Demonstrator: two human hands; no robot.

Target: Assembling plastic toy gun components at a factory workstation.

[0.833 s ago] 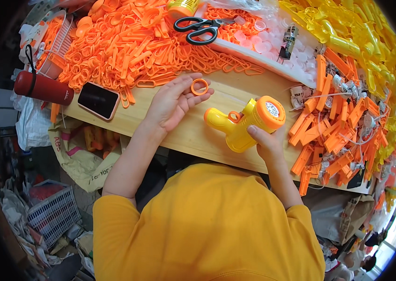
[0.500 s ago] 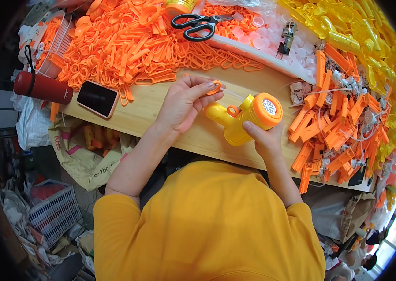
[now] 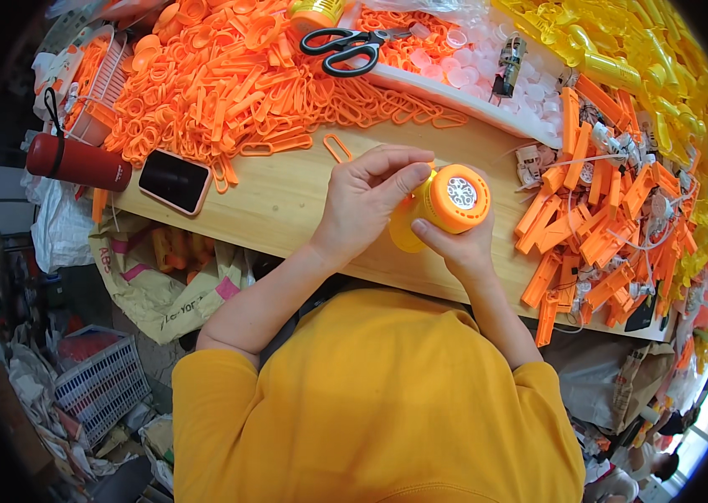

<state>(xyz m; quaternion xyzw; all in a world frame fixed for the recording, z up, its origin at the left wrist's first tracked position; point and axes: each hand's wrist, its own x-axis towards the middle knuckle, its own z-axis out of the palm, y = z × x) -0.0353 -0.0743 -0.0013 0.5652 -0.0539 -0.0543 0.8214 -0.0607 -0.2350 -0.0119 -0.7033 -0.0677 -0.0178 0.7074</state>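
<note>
My right hand (image 3: 465, 250) grips a yellow toy gun-like body (image 3: 406, 233) with a round orange cap (image 3: 462, 199). A white patterned grille shows in the cap, which faces up toward me. My left hand (image 3: 362, 201) is closed in a pinch against the body's far left side, just beside the cap. A sliver of a small orange ring (image 3: 432, 160) shows at its fingertips; the rest is hidden. Just beyond the left hand, a thin orange loop (image 3: 338, 148) lies on the wooden table (image 3: 287, 197).
A heap of orange parts (image 3: 228, 75) lies far left, with black scissors (image 3: 350, 46) at its right end. A phone (image 3: 174, 180) and red flask (image 3: 77, 159) sit left. Orange wired modules (image 3: 589, 218) and yellow shells (image 3: 664, 75) pile right, beside a white tray (image 3: 488, 116).
My left hand has moved right and slightly down, bringing the orange ring to the yellow toy body. My right hand has shifted the body slightly left and tilted the cap more toward me.
</note>
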